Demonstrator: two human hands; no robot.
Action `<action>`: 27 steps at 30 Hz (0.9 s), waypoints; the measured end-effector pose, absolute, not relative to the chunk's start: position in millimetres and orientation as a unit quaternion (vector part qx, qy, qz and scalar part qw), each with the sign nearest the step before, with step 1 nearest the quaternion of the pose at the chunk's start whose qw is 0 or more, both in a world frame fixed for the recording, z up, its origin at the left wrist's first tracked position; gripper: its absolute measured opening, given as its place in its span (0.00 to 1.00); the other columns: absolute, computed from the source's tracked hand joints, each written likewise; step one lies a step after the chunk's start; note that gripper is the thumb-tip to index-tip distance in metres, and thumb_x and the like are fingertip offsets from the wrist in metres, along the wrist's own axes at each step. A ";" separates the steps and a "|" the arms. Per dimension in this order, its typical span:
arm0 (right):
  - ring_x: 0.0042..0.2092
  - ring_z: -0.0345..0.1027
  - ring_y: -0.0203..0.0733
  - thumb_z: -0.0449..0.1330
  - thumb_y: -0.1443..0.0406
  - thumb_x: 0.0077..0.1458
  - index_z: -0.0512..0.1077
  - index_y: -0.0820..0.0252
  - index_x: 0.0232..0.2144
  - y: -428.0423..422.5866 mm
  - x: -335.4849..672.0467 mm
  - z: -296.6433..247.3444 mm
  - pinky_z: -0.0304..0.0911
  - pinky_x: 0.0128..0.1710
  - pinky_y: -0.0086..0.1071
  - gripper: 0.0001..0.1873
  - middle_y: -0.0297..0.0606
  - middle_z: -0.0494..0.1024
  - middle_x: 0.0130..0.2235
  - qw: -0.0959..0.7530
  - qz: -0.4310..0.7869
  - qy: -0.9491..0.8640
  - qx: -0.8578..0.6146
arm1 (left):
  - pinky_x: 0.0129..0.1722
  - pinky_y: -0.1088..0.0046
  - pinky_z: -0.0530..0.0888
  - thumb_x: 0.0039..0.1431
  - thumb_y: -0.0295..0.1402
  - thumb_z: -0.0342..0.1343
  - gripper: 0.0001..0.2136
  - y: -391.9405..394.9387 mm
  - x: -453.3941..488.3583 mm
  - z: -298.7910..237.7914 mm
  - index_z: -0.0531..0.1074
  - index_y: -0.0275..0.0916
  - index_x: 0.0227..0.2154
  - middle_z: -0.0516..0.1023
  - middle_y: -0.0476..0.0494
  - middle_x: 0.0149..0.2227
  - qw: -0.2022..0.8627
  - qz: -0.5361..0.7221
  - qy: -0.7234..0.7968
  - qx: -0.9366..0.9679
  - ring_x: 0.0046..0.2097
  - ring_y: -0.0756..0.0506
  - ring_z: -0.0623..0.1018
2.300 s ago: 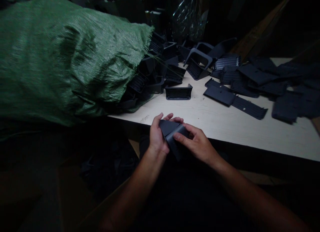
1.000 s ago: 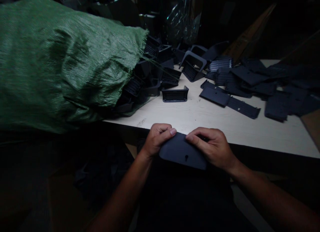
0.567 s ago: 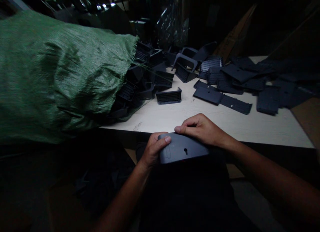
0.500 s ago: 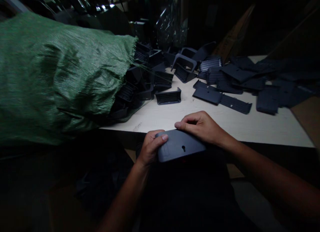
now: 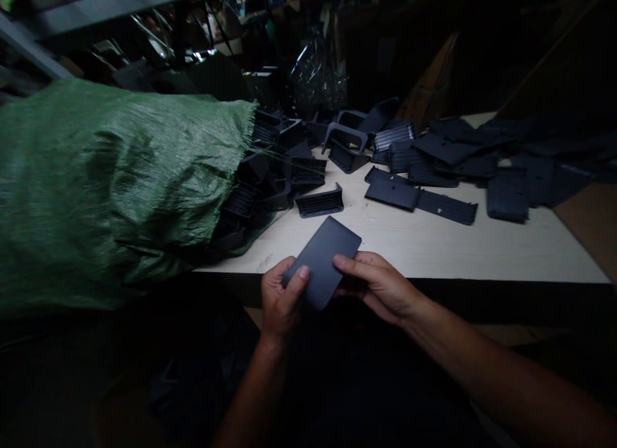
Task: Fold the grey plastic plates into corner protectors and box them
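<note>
A dark grey plastic part, flat and smooth on the side facing me, is held tilted in front of the table's near edge. My left hand grips its lower left edge, thumb on top. On the right edge my right hand also holds it, thumb on the face and fingers underneath. The part's underside is hidden. Just beyond it, a ribbed grey part with upturned ends lies on the pale table.
At the left bulges a green woven sack, its mouth spilling similar dark parts. More flat parts are heaped at the back right. Brown cardboard stands at the right edge. Clear plastic film hangs behind.
The grey part has been turned, so its keyhole-shaped hole no longer shows and a plain face does. My right hand has shifted from its upper edge to gripping its right side. The view has tilted up.
</note>
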State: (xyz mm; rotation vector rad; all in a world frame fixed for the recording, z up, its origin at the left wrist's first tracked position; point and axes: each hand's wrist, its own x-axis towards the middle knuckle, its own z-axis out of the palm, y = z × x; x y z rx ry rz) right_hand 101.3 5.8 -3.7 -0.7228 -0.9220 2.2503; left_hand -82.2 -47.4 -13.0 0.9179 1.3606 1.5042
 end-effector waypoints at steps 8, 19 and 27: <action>0.39 0.76 0.45 0.69 0.57 0.59 0.81 0.61 0.40 -2.0 117.2 -1.1 0.71 0.41 0.36 0.13 0.37 0.82 0.36 0.217 0.705 -0.624 -0.257 | 0.32 0.69 0.73 0.57 0.53 0.58 0.20 -38.7 -79.5 4.7 0.77 0.38 0.34 0.79 0.44 0.28 0.630 0.586 0.433 0.268 0.29 0.43 0.77; 0.43 0.72 0.47 0.64 0.52 0.64 0.78 0.58 0.36 -29.2 110.7 -14.3 0.68 0.43 0.36 0.16 0.39 0.79 0.37 0.335 0.621 -0.647 -0.290 | 0.45 0.60 0.76 0.58 0.35 0.53 0.04 -37.6 -42.4 1.2 0.69 0.40 0.33 0.84 0.40 0.28 0.665 0.613 0.372 0.210 0.38 0.38 0.83; 0.49 0.73 0.50 0.65 0.52 0.64 0.77 0.58 0.46 -35.8 107.2 -15.7 0.66 0.55 0.42 0.18 0.41 0.81 0.45 0.348 0.609 -0.657 -0.276 | 0.51 0.55 0.75 0.60 0.36 0.52 0.06 -45.7 -44.9 2.5 0.69 0.40 0.33 0.84 0.40 0.28 0.617 0.636 0.383 0.262 0.40 0.36 0.84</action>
